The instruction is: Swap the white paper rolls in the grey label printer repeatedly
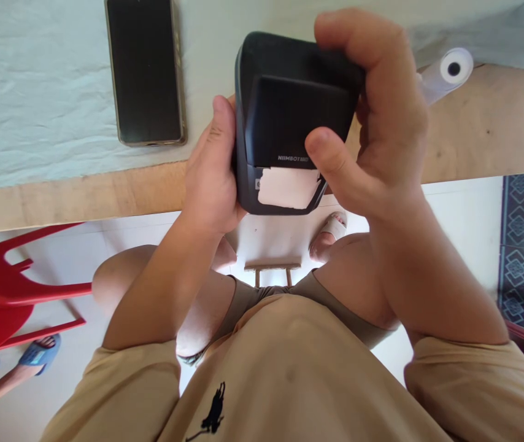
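Both my hands hold a small black label printer above the edge of the wooden table. My left hand clasps its left side with the fingers wrapped behind it. My right hand grips its top and right side, thumb resting on the front by the slot. A white label sticks out of the slot at the bottom.
A black phone lies face up on a pale cloth at the back left. A white paper roll lies behind my right hand. A red plastic chair stands at the left, with another person's foot in a blue sandal below it.
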The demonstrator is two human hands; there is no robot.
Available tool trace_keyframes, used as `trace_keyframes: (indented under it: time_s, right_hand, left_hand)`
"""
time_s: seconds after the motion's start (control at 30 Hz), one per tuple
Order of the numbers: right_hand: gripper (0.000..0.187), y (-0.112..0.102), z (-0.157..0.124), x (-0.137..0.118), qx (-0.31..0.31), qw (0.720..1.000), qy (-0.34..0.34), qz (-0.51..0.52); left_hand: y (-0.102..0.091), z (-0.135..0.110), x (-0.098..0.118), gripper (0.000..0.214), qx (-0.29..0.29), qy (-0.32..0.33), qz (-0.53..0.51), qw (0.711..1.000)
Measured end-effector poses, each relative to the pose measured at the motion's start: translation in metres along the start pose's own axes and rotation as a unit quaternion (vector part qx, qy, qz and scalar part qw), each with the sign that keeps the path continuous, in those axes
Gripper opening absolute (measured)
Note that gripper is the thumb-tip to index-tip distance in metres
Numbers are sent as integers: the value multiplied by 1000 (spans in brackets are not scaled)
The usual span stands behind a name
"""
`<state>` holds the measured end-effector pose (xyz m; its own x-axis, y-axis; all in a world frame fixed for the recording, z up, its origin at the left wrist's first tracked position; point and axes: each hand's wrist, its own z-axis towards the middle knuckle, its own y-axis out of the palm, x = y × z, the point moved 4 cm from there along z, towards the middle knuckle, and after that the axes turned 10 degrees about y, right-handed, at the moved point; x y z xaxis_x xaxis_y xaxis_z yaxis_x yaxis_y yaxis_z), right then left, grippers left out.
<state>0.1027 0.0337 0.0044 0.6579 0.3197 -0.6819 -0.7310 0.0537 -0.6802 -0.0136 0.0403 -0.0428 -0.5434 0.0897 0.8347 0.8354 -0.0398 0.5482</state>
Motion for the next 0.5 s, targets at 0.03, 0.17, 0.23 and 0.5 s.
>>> trace_keyframes:
  time_s: [0.03,0.17,0.23,0.5]
  right_hand:
    - [50,0,0,0,-6,1000,-4,3]
    - [62,3,1,1,-29,999,-29,8]
    - [67,5,3,2,-36,998,-49,15]
    - [69,4,6,5,-37,996,-18,83]
  left_hand:
    - [0,0,1,36,-15,15,-16,1000]
    - [-2,1,0,38,-24,14,-33,999]
    - [-3,1,0,36,-22,-2,-37,999]
    - [-4,3,1,32,-41,-17,-66,997]
